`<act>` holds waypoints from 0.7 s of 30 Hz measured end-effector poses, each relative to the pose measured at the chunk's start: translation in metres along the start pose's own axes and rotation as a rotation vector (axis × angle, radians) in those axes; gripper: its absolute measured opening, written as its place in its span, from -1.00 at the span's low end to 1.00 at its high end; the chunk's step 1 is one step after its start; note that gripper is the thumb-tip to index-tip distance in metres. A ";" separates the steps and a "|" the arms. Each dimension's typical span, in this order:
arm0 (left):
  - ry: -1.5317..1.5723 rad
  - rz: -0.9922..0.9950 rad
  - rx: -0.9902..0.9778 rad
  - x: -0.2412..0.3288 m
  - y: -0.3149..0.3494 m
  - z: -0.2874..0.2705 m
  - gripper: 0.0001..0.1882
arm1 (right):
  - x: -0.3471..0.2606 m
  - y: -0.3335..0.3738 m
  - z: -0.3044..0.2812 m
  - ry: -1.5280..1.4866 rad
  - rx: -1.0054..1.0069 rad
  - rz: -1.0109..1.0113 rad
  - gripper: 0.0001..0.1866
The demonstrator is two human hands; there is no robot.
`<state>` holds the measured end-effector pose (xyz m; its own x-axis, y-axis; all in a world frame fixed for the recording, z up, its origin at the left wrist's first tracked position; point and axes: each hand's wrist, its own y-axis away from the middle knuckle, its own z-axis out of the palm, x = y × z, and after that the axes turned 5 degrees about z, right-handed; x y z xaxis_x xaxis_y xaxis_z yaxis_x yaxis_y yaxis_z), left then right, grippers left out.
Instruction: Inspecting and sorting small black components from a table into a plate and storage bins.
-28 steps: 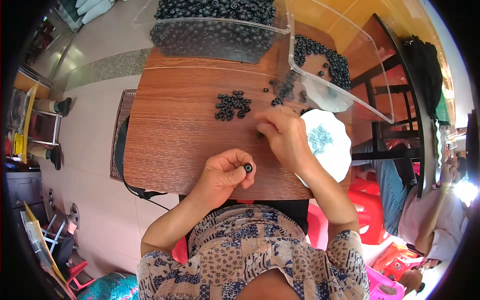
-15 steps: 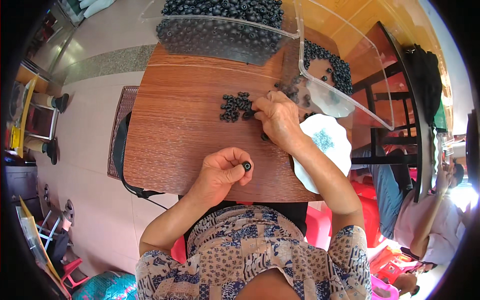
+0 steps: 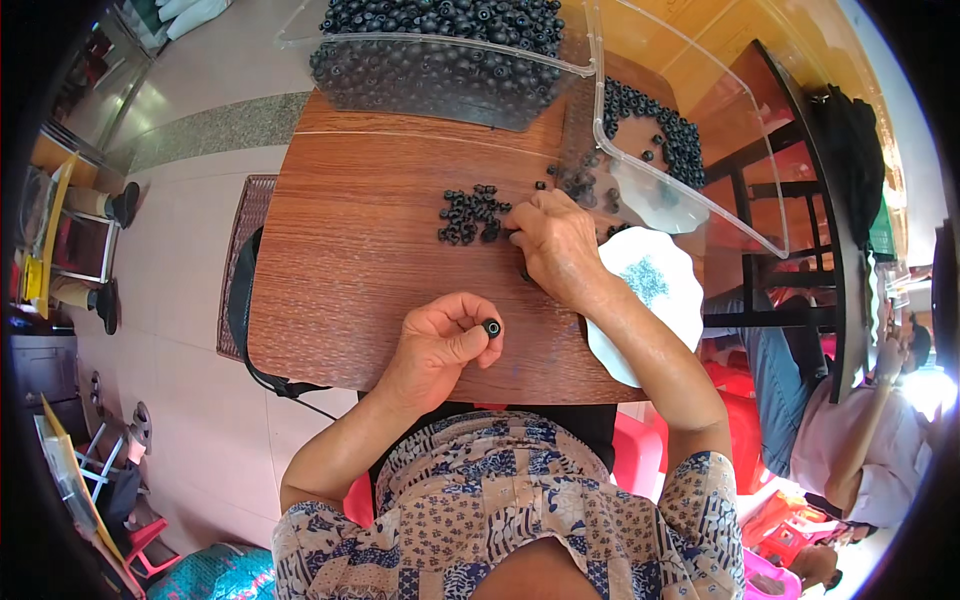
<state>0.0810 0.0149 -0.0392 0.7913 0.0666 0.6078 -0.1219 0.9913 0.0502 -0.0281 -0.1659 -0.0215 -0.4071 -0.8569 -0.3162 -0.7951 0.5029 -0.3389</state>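
My left hand [image 3: 445,340] is above the near part of the wooden table, thumb and fingers pinching a small black round piece [image 3: 491,328] with a pale ring around its hole. Farther out, my right hand [image 3: 555,240] reaches to the right edge of a loose pile of small black pieces [image 3: 470,214]. Its fingers are bent and closed together, and whatever lies between the tips is hidden. Beside the right forearm sits a white scalloped plate [image 3: 680,325] with a heap of tiny blue-grey bits on it. A few black pieces lie around the right hand, partly covered by it.
At the table's far edge stands a clear plastic bin [image 3: 440,100] full of black pieces. Another clear bin [image 3: 690,205], at the far right, holds fewer of them. The brown wooden tabletop [image 3: 340,250] extends leftward. A seated person [image 3: 850,450] is at the right.
My right hand has shifted slightly at the pile, uncovering a black piece beyond its knuckles. The left hand keeps its pinch on the black piece, almost unmoved.
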 end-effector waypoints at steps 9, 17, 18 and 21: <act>-0.112 0.034 0.155 -0.002 -0.003 0.011 -0.81 | -0.046 0.028 -0.066 -0.444 -0.093 0.256 -0.82; -0.270 0.063 0.156 -0.010 -0.001 0.025 -0.79 | -0.053 0.045 -0.086 -0.395 -0.227 0.093 -0.80; -0.305 0.073 0.141 -0.011 -0.001 0.026 -0.80 | -0.053 0.046 -0.086 -0.396 -0.227 0.096 -0.80; -0.348 0.081 0.114 -0.012 0.001 0.032 -0.81 | -0.052 0.049 -0.087 -0.336 -0.284 0.076 -0.80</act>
<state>0.0523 0.0118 -0.0213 0.5274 0.0823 0.8456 -0.2574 0.9640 0.0667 -0.0851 -0.1063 0.0551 -0.3378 -0.7106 -0.6172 -0.8798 0.4714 -0.0613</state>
